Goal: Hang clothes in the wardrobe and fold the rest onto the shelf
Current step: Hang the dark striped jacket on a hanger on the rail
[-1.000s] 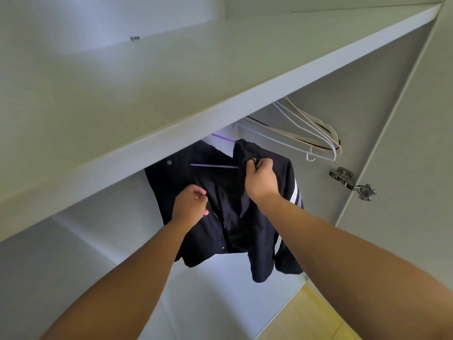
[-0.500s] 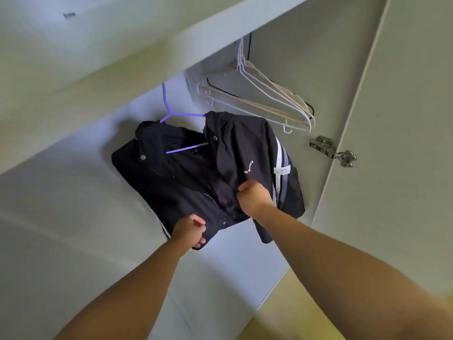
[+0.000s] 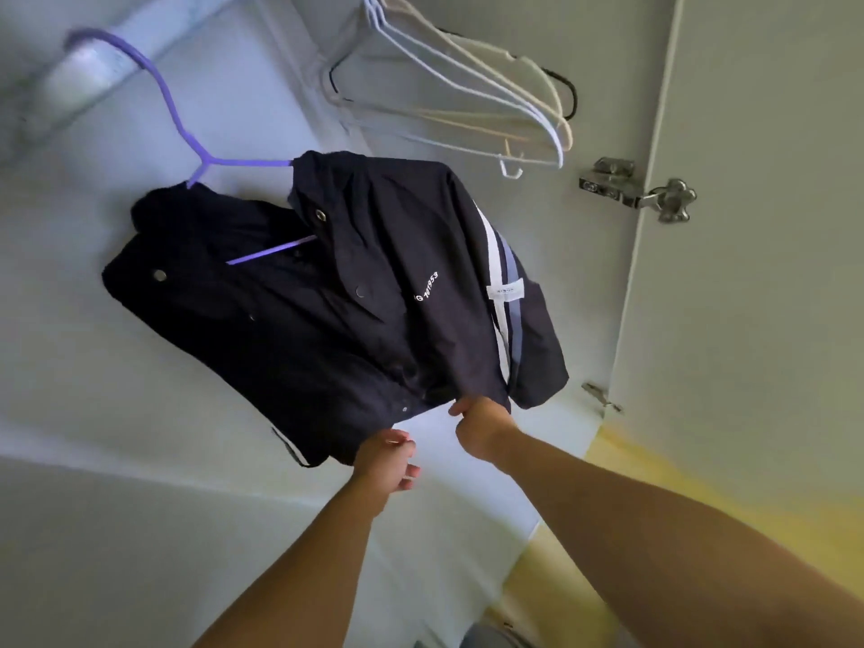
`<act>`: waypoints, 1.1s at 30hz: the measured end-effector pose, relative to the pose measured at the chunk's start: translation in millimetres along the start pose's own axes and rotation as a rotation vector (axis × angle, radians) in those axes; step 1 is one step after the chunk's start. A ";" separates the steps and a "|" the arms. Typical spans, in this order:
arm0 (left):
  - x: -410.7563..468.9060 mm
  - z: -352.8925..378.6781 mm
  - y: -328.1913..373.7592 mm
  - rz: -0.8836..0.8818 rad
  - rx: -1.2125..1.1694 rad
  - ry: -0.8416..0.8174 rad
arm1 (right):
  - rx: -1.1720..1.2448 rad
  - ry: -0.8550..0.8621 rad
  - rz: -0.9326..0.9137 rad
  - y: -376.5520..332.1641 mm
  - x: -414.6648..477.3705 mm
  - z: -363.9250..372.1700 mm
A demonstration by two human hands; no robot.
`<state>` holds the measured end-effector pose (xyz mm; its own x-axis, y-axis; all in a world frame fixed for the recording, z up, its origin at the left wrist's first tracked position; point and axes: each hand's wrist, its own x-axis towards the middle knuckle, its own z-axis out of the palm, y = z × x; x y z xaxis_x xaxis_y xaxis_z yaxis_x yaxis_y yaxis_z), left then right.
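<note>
Head view: pinching the hem of the jacket [image 3: 374, 320], hanging on the purple hanger [image 3: 173, 105] from the rail [image 3: 89, 72], with the right grip [image 3: 481, 427] clamped on it and the left grip [image 3: 385, 463] curled alongside, hold unclear, seemingly pulling it straight.

One jacket [image 3: 327, 329] hung on one purple hanger [image 3: 170, 93], and one rail [image 3: 89, 70] carried it. The bare hangers [image 3: 547, 133] were bunched together: at least three white, one cream and one black, the exact total unclear. Five snaps [image 3: 320, 215] showed on the jacket front. Its sleeve bore two stripes [image 3: 488, 247], one white and one blue. One hinge [image 3: 636, 189] sat on one door [image 3: 771, 226]. Two hands were there, the left hand [image 3: 385, 460] and the right hand [image 3: 484, 425].
</note>
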<state>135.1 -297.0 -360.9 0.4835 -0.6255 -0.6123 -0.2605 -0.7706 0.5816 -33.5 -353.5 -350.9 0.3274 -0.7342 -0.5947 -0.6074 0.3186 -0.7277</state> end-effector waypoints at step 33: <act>303.4 158.7 -128.7 0.256 -1.077 -0.499 | 1.299 0.343 0.023 201.2 279.5 70.0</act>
<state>182.7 -406.9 -706.5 0.0827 -0.9059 -0.4153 0.6414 -0.2705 0.7179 -13.6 -452.7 -687.5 0.0137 -0.7725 -0.6349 0.5738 0.5261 -0.6277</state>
